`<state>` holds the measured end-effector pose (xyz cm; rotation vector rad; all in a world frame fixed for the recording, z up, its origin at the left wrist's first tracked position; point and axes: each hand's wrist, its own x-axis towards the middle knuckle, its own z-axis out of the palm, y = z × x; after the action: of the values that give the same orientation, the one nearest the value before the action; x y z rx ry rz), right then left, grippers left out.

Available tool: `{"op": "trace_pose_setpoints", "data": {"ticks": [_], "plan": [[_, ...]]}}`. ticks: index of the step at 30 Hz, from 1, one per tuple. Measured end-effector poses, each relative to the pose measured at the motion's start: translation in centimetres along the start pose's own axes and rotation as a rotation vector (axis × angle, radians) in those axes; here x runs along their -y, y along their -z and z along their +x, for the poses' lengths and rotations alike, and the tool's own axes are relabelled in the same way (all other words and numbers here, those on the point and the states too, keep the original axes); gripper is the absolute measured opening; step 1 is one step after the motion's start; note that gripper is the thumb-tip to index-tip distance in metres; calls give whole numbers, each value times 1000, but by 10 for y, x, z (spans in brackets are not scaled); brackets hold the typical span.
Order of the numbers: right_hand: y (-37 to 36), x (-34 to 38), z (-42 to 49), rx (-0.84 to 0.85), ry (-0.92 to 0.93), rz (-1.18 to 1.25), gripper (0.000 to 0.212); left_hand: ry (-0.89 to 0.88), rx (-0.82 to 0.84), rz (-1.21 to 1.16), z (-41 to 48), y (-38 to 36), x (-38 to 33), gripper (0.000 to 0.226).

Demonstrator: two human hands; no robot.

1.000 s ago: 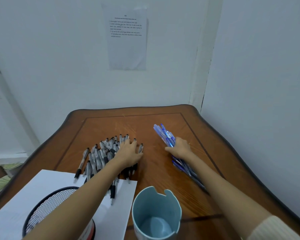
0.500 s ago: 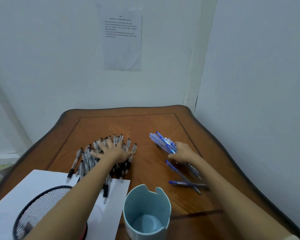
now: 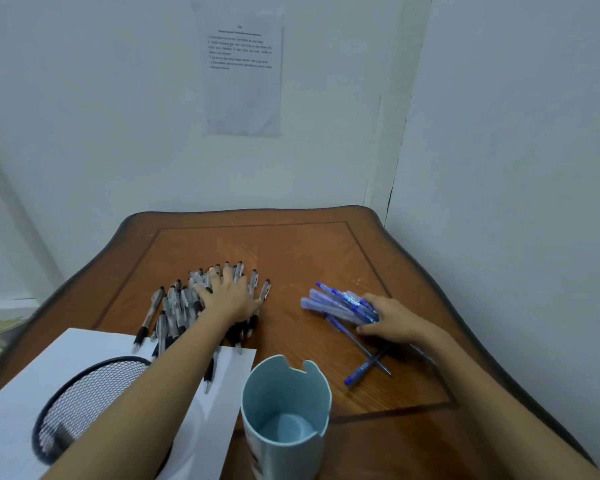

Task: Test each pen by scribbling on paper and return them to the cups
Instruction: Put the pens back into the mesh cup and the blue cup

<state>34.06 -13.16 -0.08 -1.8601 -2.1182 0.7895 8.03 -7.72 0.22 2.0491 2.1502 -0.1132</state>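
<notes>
- A pile of grey pens (image 3: 179, 308) lies left of centre on the wooden counter (image 3: 291, 244), the nearest tips reaching onto a white paper (image 3: 90, 346).
- The left hand (image 3: 231, 297) presses flat on the pile, fingers straight and spread.
- To the right, the right hand (image 3: 392, 318) grips a bundle of blue pens (image 3: 338, 304), thumb and fingers curled round it, the caps pointing far-left.
- Two loose pens (image 3: 362, 368) lie crossed on the counter just near of that hand.
- A light blue cup (image 3: 284, 393) stands upright at the near centre, just beside the paper's right edge.
- A black mesh cup (image 3: 84, 382) sits on the paper at near left, partly hidden by the left forearm.
- A printed sheet (image 3: 245, 74) hangs on the far wall (image 3: 84, 133).
</notes>
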Motion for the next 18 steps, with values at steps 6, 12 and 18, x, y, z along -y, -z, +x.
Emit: {"op": "trace_pose_setpoints", "data": {"ticks": [6,12,18], "plan": [[0,1,-3,208,-24,-89,54,117,24,-65,-9,-8,11,71],[-21,14,-16,259,-5,-342,124,127,-42,-5,-8,-22,16,68],[-46,24,-6,-33,30,-282,84,104,-145,46,-11,-30,18,65]]}}
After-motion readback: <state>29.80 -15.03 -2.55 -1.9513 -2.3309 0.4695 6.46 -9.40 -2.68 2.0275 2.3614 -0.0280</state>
